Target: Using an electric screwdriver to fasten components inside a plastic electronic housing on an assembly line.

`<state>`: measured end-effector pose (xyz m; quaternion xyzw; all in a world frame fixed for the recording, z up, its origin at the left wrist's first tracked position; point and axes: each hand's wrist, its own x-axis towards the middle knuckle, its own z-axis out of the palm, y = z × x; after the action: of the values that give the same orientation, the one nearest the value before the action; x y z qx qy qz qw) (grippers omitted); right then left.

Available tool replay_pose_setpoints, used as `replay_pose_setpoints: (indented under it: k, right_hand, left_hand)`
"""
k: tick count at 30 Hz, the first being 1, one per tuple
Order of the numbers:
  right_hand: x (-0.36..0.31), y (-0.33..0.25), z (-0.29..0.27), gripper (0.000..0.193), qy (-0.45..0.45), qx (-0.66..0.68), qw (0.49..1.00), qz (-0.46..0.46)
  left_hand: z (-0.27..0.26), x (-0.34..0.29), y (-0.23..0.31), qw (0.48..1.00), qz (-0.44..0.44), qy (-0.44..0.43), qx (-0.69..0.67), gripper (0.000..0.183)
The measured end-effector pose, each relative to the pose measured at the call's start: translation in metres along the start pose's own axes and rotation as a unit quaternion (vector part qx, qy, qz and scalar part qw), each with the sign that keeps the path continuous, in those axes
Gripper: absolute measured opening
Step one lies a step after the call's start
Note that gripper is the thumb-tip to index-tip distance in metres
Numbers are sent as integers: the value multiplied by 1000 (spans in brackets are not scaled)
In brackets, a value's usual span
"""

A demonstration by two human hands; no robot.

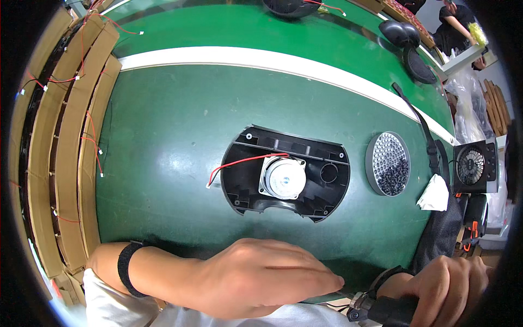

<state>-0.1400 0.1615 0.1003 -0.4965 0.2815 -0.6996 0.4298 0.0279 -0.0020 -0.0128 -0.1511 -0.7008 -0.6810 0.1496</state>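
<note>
My left hand [267,275] lies palm down at the near edge of the green table, its fingers stretched out together and pointing right; I see nothing in it. At the lower right, my right hand [449,289] is closed round a black tool [389,312] with a metal fitting at its left end; the tool's exact kind is hidden. Beyond the left hand, apart from both hands, sits a black plastic housing panel [245,180] with a round hole. On it rests a silver speaker [286,179], its red and black wire [239,162] reaching over the panel's left edge.
Right of the panel stands a round tray [373,173] of small black screws. A crumpled white cloth [434,193], a black strap [430,141] and a small fan [470,164] are farther right. Cardboard dividers [68,147] with wired connectors line the left. A white rail [229,56] crosses behind.
</note>
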Motion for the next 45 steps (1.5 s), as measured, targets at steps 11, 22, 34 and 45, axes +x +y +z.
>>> replay_pose_setpoints:
  k: [11,22,34,45]
  right_hand:
    - [0,20,-2,10,-54,-45,994,-88]
    - [2,13,6,43,-4,-149,989,-13]
    - [-6,35,-10,52,46,-222,971,-75]
    - [10,54,-28,49,30,-218,975,11]
  left_hand:
    - [6,-2,1,999,-5,29,30,26]
    - [-19,15,26,954,-16,-8,301,46]
    - [-71,43,6,900,-179,-37,396,72]
    - [-65,41,-16,966,-138,99,194,65]
